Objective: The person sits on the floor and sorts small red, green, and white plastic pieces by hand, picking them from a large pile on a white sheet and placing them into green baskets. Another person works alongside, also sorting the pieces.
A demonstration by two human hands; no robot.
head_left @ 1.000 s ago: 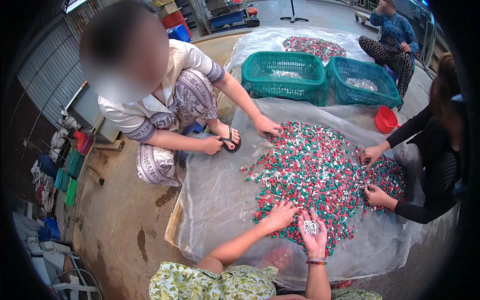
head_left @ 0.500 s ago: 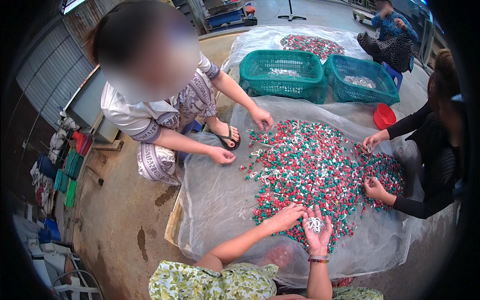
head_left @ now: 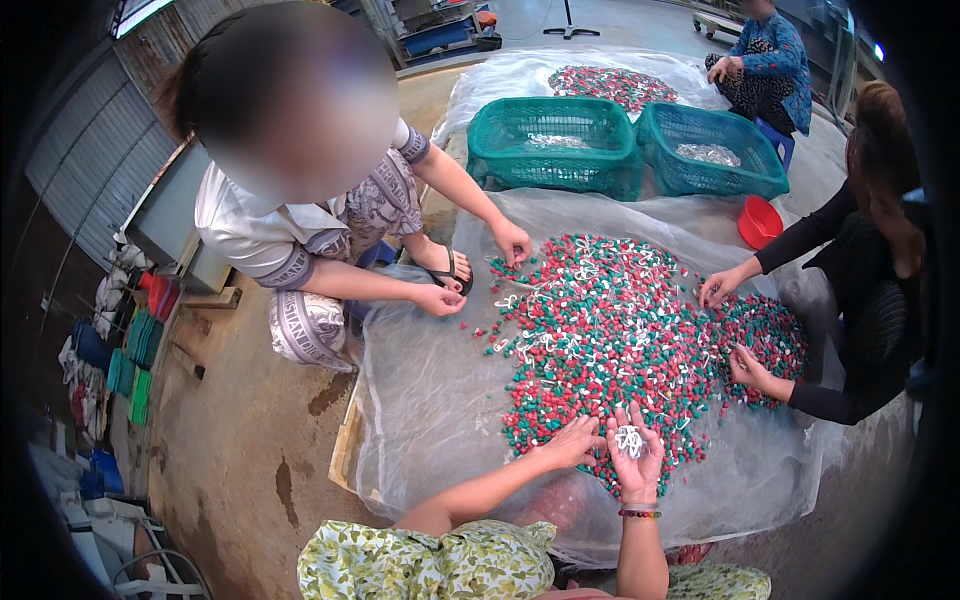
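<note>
Right hand point(head_left: 638, 468) palm up and spread, fingers slightly bent, I held a clump of white hooked pieces point(head_left: 629, 441) over the near edge of the red-and-green pile point(head_left: 610, 350); my left hand point(head_left: 574, 443), loosely curled, had just drawn back from beside its fingers toward that edge, holding what I couldn't tell, so the clump had perhaps gained a piece; beyond the pile stood two green baskets point(head_left: 550, 172)

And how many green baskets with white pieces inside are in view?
2. The left basket stands beyond the big pile; the right basket stands next to the first. Others may be hidden behind people.
</note>
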